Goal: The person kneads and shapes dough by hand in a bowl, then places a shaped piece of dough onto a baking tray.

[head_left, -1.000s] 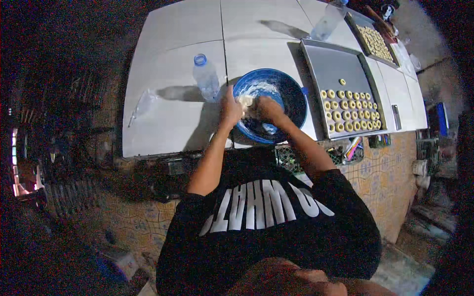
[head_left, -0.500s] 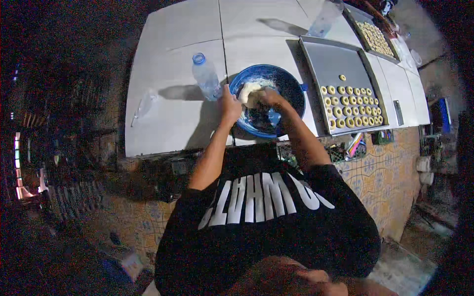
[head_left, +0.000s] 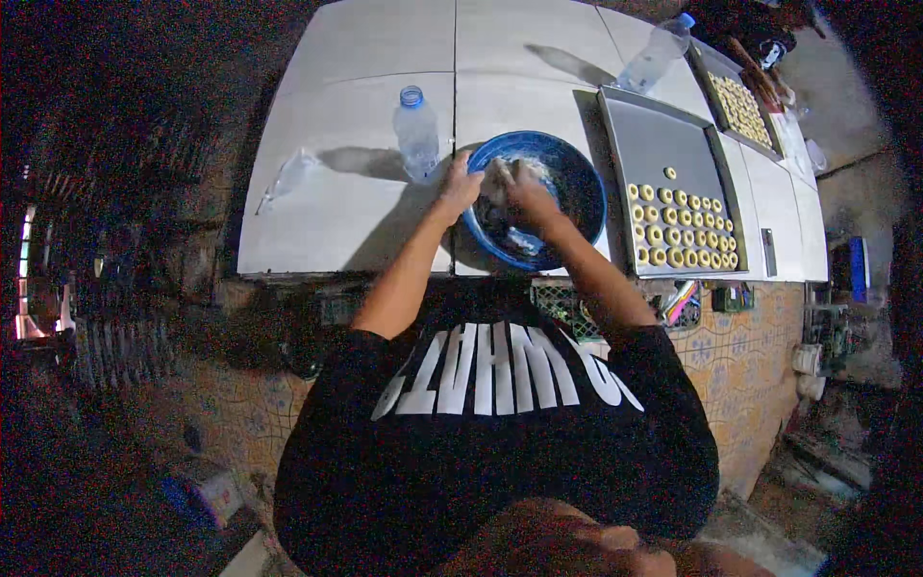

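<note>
Both hands meet inside the round blue bowl (head_left: 567, 183): left hand (head_left: 460, 188) at near-left rim, right hand (head_left: 527, 189) centred, together grasping pale dough (head_left: 500, 176)

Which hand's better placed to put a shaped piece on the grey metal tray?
Right. The right hand sits in the round blue bowl on the side nearest the grey metal tray; the left hand is at the bowl's far rim.

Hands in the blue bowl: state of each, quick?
Left hand: on the blue bowl rim, grip unclear.
Right hand: in the bowl on pale dough, closure unclear.
</note>
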Demonstrator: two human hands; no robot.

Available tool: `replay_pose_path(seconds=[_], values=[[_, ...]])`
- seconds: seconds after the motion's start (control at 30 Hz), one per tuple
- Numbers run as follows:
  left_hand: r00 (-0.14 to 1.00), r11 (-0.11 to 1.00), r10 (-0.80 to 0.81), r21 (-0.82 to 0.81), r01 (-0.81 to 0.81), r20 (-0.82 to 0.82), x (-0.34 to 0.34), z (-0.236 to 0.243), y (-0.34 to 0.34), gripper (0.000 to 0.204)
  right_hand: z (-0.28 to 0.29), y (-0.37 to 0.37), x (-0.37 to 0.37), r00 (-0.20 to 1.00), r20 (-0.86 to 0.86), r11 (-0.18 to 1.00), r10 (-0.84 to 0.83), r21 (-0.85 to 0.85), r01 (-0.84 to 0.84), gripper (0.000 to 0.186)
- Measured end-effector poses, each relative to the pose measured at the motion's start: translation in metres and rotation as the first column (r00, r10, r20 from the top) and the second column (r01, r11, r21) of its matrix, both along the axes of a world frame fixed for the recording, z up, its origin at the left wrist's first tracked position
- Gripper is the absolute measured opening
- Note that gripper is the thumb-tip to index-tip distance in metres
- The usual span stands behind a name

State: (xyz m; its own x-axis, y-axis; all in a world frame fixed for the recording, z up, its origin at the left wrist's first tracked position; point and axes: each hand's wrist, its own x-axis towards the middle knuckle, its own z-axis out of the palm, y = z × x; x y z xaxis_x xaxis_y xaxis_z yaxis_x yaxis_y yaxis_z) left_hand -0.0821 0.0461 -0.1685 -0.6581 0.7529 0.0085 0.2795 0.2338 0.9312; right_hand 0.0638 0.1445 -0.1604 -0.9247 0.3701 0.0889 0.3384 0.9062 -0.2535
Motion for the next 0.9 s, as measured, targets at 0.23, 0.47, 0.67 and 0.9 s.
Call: replay_pose_path(seconds=[0.23, 0.47, 0.67, 0.9], values=[[0.994, 0.997, 0.065, -0.035, -0.068, -0.091, -0.007, -0.025, -0.022, 0.06, -0.019, 0.006, -0.032, 0.996, -0.008, 0.995, -0.088, 0.049, 0.089, 0.047], [0.993, 0.991, 0.054, -0.124, -0.041, 0.106, 0.008, 0.019, -0.035, 0.049, -0.03, 0.051, -0.043, 0.929, -0.201, 0.932, -0.311, -0.257, 0.256, 0.038], [0.987, 0.986, 0.138, -0.106, -0.13, 0.077, -0.001, -0.017, -0.029, 0.069, 0.012, 0.053, -0.01, 0.883, -0.193, 0.14, -0.428, -0.979, -0.147, 0.026], [0.982, 0.957, 0.186, -0.233, -0.175, 0.028, 0.01, 0.007, -0.018, 0.07, 0.024, 0.051, 0.025, 0.913, -0.288, 0.29, -0.29, -0.935, -0.203, 0.024]])
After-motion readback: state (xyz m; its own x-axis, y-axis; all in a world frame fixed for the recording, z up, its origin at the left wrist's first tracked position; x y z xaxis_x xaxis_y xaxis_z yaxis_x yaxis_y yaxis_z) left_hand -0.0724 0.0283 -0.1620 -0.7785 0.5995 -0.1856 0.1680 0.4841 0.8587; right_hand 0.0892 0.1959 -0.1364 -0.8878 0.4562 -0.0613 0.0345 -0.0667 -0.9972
